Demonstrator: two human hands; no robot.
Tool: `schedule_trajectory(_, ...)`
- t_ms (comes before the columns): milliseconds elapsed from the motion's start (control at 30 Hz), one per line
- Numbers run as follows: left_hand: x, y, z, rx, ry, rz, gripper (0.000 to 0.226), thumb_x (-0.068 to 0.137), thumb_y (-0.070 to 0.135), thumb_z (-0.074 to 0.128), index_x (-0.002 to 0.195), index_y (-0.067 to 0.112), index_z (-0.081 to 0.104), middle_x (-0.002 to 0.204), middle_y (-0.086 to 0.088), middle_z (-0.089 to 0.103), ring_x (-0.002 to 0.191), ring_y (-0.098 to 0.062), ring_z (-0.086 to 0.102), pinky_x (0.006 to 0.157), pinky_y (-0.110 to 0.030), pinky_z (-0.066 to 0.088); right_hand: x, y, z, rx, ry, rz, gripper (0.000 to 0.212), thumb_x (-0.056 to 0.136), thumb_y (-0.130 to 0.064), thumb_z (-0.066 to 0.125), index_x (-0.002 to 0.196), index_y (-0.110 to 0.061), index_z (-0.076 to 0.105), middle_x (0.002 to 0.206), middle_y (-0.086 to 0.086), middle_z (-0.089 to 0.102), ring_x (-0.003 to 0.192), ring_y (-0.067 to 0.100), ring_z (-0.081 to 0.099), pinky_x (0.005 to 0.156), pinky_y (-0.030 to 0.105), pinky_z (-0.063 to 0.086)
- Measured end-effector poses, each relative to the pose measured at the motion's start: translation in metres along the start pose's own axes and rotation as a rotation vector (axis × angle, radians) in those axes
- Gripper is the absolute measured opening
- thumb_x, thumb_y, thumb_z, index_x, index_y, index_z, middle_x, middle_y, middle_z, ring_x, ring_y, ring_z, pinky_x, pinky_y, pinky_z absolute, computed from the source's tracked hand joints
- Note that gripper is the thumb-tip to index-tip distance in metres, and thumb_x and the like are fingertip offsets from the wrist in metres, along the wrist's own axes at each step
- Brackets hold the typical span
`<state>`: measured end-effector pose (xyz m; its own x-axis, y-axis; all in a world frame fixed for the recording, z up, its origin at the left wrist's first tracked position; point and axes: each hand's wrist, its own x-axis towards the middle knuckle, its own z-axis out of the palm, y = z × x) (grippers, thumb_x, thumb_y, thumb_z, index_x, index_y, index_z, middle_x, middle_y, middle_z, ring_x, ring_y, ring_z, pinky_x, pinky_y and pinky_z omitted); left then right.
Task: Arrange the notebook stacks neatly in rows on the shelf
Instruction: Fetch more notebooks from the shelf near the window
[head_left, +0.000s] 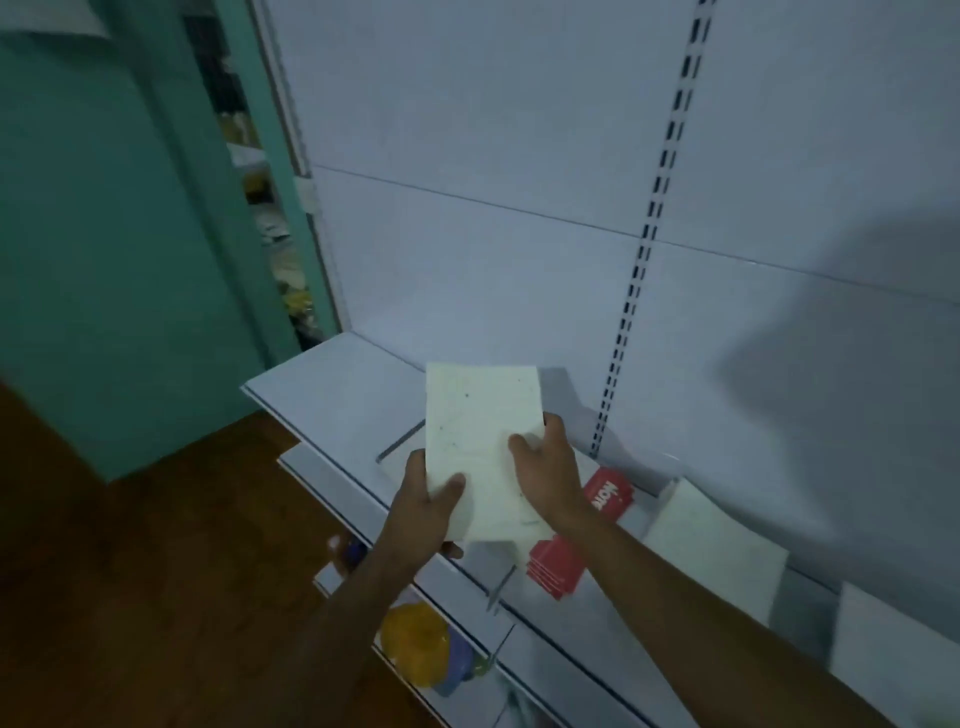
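A cream-white stack of notebooks (480, 415) is held above the left part of the white shelf (322, 384). My left hand (428, 501) grips its lower left edge, thumb on top. My right hand (545, 467) grips its right side, thumb lying across the cover. Red notebooks (553, 569) lie on the shelf under my right forearm, and another red one (613, 493) with white lettering lies behind it. A second cream stack (711, 545) rests on the shelf further right.
A white back panel with a slotted upright (644, 244) rises behind the shelf. A white block (893, 654) sits at the far right. Lower shelves hold yellow and purple items (421, 649). A teal wall (104, 234) and brown floor (130, 597) are at the left.
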<state>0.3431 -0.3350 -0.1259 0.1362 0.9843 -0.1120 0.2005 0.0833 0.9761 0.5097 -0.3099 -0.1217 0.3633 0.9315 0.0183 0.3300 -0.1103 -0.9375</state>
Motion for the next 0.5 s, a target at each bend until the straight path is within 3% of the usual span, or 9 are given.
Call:
schedule_trajectory(67, 0.01, 0.01, 0.016, 0.003, -0.107, 0.015, 0.035, 0.093, 0.035, 0.057, 0.121, 0.033, 0.037, 0.107, 0.003, 0.056, 0.085, -0.02, 0.064, 0.044, -0.036, 0.055, -0.001, 0.005, -0.021, -0.019, 0.116, 0.044, 0.042, 0.089, -0.024, 0.052, 0.127, -0.015, 0.038, 0.105, -0.001, 0.056, 0.08, 0.012, 0.053, 0.063, 0.026, 0.042)
schedule_trajectory(167, 0.017, 0.017, 0.044, -0.006, -0.246, 0.035, 0.032, 0.094, 0.031, 0.057, 0.12, 0.032, 0.039, 0.106, 0.002, 0.059, 0.082, -0.018, 0.065, 0.043, -0.033, 0.054, -0.009, 0.015, -0.053, -0.047, 0.249, 0.12, 0.045, 0.089, -0.024, 0.052, 0.13, -0.014, 0.037, 0.106, -0.001, 0.054, 0.091, 0.02, 0.056, 0.076, 0.035, 0.05)
schedule_trajectory(333, 0.016, 0.008, 0.102, 0.094, -0.393, 0.155, 0.028, 0.095, 0.024, 0.055, 0.12, 0.029, 0.043, 0.117, 0.003, 0.062, 0.087, 0.002, 0.06, 0.06, -0.012, 0.047, -0.046, 0.047, -0.109, -0.03, 0.376, 0.223, 0.051, 0.089, -0.021, 0.053, 0.136, -0.019, 0.035, 0.113, -0.003, 0.054, 0.094, 0.016, 0.055, 0.074, 0.028, 0.044)
schedule_trajectory(433, 0.007, 0.001, 0.135, 0.244, -0.513, 0.156, 0.043, 0.096, 0.027, 0.051, 0.136, 0.018, 0.035, 0.123, -0.006, 0.057, 0.083, -0.008, 0.06, 0.051, -0.014, 0.051, -0.077, 0.07, -0.137, -0.075, 0.39, 0.258, 0.055, 0.086, -0.018, 0.057, 0.137, -0.02, 0.036, 0.114, -0.005, 0.051, 0.097, 0.015, 0.051, 0.076, 0.028, 0.042)
schedule_trajectory(500, 0.001, 0.0, 0.153, 0.384, -0.578, 0.196, 0.05, 0.097, 0.029, 0.049, 0.141, 0.016, 0.029, 0.124, -0.008, 0.053, 0.094, -0.019, 0.061, 0.061, -0.026, 0.058, -0.093, 0.083, -0.15, -0.111, 0.394, 0.276, 0.053, 0.085, -0.015, 0.06, 0.133, -0.017, 0.039, 0.116, 0.0, 0.054, 0.096, 0.014, 0.051, 0.078, 0.028, 0.044)
